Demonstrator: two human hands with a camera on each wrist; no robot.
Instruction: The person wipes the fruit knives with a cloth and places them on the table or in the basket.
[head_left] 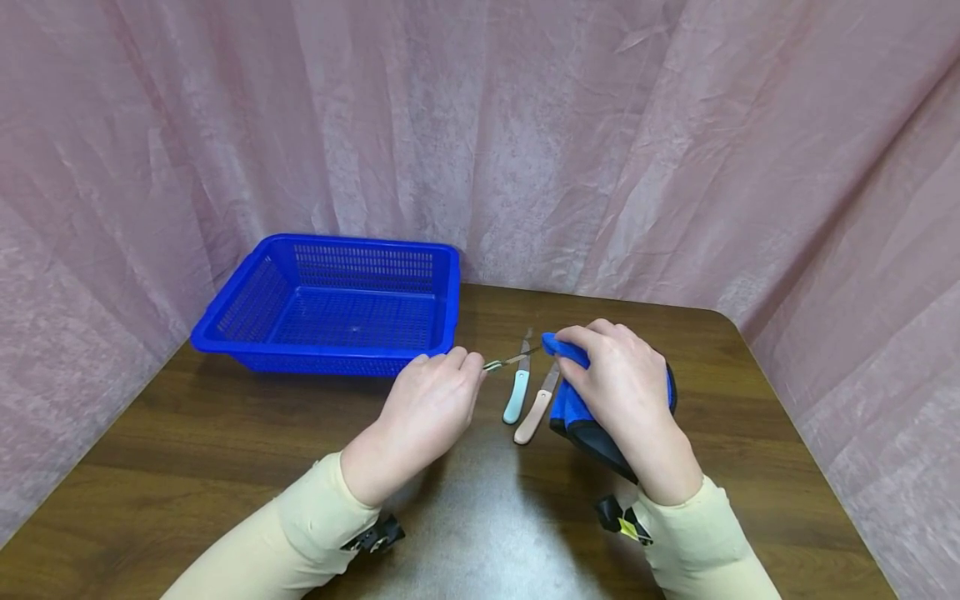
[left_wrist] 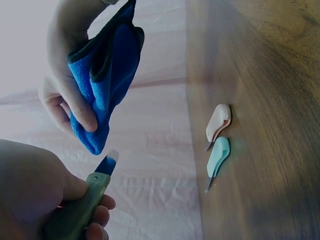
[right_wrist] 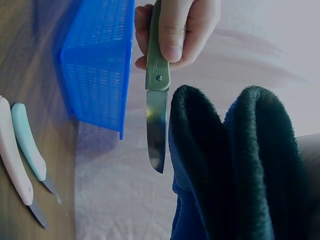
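Observation:
My left hand (head_left: 431,404) grips a small knife by its green handle (right_wrist: 158,77), the blade pointing toward the right hand. In my right hand (head_left: 618,379) is a folded cloth (left_wrist: 117,65), blue with a dark edging, pinched between thumb and fingers. In the right wrist view the bare blade (right_wrist: 156,130) stands close beside the cloth; whether they touch I cannot tell. Below and between the hands, a knife with a mint handle (head_left: 516,397) and one with a pink handle (head_left: 533,418) lie side by side on the table, blades pointing away from me.
A blue plastic basket (head_left: 360,243) with slotted walls stands at the back left of the wooden table (head_left: 202,454), near my left hand. Pink curtains (head_left: 480,133) hang behind the table and along its sides.

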